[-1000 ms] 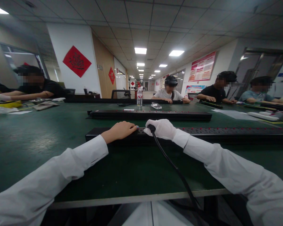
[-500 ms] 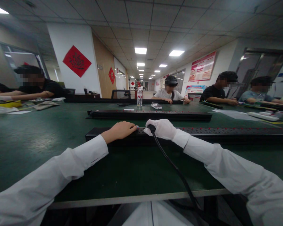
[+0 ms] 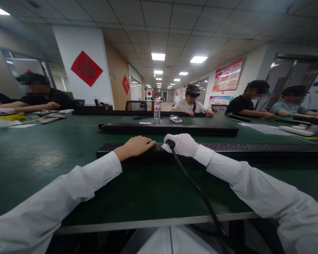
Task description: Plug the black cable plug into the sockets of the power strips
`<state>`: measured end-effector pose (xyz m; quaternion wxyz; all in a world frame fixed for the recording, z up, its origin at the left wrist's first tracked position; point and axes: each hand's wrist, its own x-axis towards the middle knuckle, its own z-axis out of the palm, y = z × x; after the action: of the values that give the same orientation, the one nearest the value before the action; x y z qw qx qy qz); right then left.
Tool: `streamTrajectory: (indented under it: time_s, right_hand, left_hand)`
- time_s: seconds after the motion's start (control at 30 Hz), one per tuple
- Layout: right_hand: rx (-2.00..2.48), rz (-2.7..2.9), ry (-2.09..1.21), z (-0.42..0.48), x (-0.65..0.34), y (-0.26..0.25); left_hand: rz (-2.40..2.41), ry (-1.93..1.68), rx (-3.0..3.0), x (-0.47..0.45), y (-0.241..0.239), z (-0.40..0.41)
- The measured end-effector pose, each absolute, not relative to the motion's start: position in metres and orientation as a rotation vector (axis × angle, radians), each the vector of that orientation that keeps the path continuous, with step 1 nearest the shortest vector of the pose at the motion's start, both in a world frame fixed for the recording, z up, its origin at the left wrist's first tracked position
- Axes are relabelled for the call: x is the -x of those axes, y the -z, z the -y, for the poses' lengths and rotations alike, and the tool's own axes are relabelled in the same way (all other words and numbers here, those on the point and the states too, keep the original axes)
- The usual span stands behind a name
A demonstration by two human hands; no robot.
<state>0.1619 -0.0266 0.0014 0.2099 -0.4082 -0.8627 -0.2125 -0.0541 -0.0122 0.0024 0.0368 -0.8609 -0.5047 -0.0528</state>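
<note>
Your right hand [image 3: 184, 145], in a white glove, has its fingers closed round a black plug [image 3: 170, 143] at the top of the power strip [image 3: 241, 152]. The glove hides the plug's front, so you can't tell whether it sits in a socket. Your left hand [image 3: 135, 146], bare, lies over the left end of the power strip, near the glove but apart from it. Most of its fingers are out of sight; you can't tell whether they grip or just rest there.

From the plug, a black cord [image 3: 191, 181] runs down toward you on the near side of the power strip and over the edge of the green bench [image 3: 143, 197]. Small red marks [image 3: 226, 144] line the power strip's top to the right of your glove.

Beyond the power strip, roughly parallel to it, lies a second strip [image 3: 172, 130]. Farther behind the power strip, a water bottle [image 3: 157, 111] stands upright and a small white device [image 3: 176, 119] lies flat. A sheet of paper [image 3: 265, 128] lies beyond the power strip's right half. Across from the power strip, at the far side, sits a person in a white top [image 3: 192, 105] wearing a headset [image 3: 192, 90].
</note>
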Motion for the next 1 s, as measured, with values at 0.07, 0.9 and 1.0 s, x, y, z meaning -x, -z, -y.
streamTrajectory:
  time_s: [0.07,0.9,1.0]
  right_hand:
    - [1.144,2.405,0.577,0.0268,-0.1620,-0.0017]
    - [1.144,2.394,0.596,0.0271,-0.1616,-0.0018]
    - [1.150,2.399,0.577,0.0272,-0.1618,-0.0020]
  left_hand:
    - [1.564,0.150,2.635,0.0538,-0.0029,0.0128]
    - [1.596,0.163,2.623,0.0527,-0.0030,0.0136]
    - [1.618,0.162,2.620,0.0524,-0.0036,0.0142]
